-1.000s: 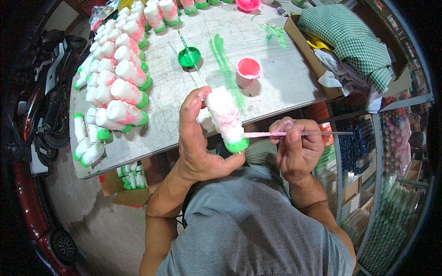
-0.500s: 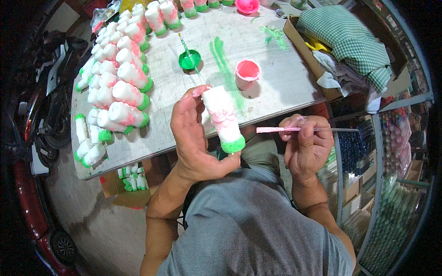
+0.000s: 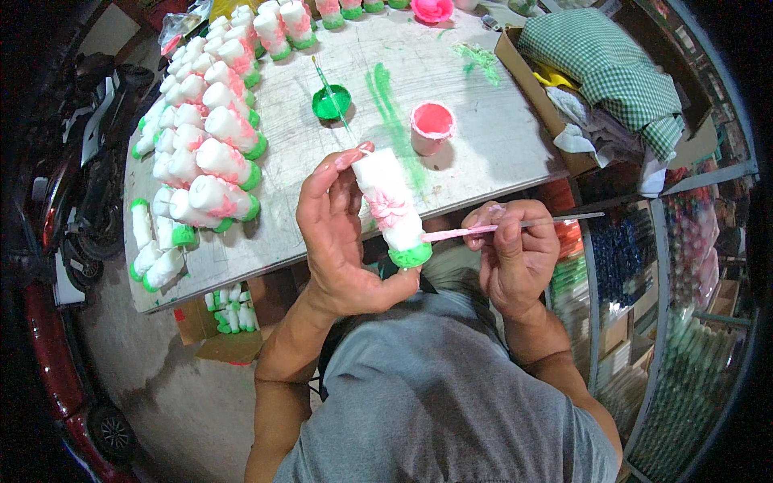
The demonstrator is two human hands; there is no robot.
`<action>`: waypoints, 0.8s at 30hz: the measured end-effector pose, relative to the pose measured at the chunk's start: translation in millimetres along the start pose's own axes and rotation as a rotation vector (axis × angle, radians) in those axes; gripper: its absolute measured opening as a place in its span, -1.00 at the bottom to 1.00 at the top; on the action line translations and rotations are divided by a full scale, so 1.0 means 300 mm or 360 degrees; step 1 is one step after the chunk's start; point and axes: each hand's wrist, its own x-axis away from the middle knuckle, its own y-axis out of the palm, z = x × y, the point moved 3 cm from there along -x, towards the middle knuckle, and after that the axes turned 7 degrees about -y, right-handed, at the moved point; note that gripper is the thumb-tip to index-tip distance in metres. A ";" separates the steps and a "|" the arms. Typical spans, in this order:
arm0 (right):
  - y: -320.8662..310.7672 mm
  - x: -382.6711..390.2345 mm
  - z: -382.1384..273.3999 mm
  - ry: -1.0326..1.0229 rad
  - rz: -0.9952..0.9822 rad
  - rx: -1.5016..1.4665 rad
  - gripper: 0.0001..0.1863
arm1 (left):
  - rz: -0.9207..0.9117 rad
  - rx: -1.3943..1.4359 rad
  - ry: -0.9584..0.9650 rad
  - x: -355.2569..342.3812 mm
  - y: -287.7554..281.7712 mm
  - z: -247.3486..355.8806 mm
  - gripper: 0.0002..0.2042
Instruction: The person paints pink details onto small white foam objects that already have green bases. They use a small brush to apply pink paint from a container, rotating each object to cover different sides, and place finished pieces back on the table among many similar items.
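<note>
From here I'd steer light strokes, the right hand point(image 3: 519, 253) pinching the brush point(image 3: 457, 233) with its tip at the candle's point(image 3: 386, 197) side, while the half-curled left hand point(image 3: 338, 262) steadies that candle by its ends near the table point(image 3: 491, 145).

A worktable's whitish surface point(image 3: 495, 125) fills the upper middle, scratched and streaked with green, its near edge bowed by the lens. Bare grey concrete floor point(image 3: 173, 402) with darker, damp-looking patches spreads at lower left. Beyond it, a dark-red car point(image 3: 50, 346) lies along the left rim, with a motorcycle point(image 3: 101, 113) above it in deep shade. At right, a grey metal shelving rack point(image 3: 659, 274) carries densely packed rows of coloured, plastic-wrapped goods point(image 3: 676, 394). Bright light whitens the worktable; the far left is dim.
</note>
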 end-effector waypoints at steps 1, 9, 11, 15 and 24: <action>0.005 -0.003 0.003 -0.0012 -0.0006 -0.0004 -0.77 | 0.0000 0.0000 -0.0005 0.001 0.000 0.001 0.14; 0.004 -0.013 0.012 0.0047 0.0033 0.0012 -0.76 | -0.0006 0.0038 -0.0077 0.008 -0.005 0.004 0.15; -0.001 -0.015 0.018 0.0070 0.0038 -0.0047 -0.76 | -0.0010 0.0048 -0.0077 0.008 -0.005 0.001 0.15; 0.008 -0.012 0.028 0.0091 0.0035 -0.0093 -0.77 | -0.0028 0.0035 -0.0050 0.014 -0.009 -0.014 0.19; -0.001 -0.027 0.032 0.0164 0.0083 -0.0199 -0.80 | -0.0066 0.0099 -0.0100 0.005 -0.007 -0.011 0.22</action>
